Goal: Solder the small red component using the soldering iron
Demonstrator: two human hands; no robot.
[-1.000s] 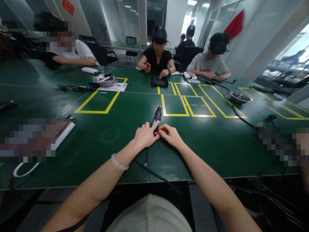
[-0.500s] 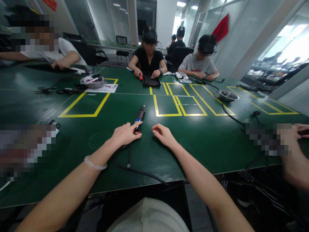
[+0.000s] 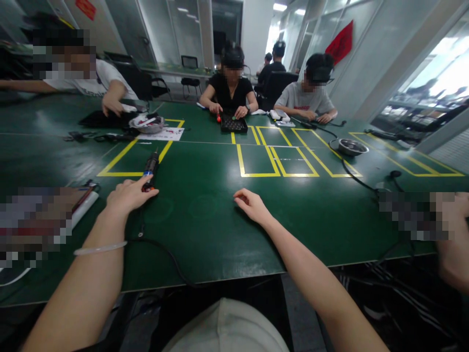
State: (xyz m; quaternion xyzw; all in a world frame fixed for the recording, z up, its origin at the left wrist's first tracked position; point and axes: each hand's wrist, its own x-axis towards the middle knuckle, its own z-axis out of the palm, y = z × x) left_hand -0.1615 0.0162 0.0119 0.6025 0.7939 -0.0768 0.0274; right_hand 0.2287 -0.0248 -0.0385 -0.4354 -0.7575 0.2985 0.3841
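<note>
A black corded tool with a blue band and a red part (image 3: 150,168) lies on the green table (image 3: 212,215), its tip pointing away from me. My left hand (image 3: 128,194) rests on its near end, fingers laid over it. The tool's black cable (image 3: 161,254) runs back toward the table's front edge. My right hand (image 3: 251,204) lies on the table to the right, apart from the tool, fingers loosely curled and holding nothing.
Yellow tape rectangles (image 3: 258,159) mark the tabletop. Other people sit at the far side with a black tray (image 3: 233,124), a bowl (image 3: 148,123) and a paper sheet. A round dish (image 3: 351,146) with a cable lies at right. A co-worker's hand (image 3: 452,205) is at far right.
My left hand has slid the tool to the left across the table. My right hand let go of it and stays near the middle.
</note>
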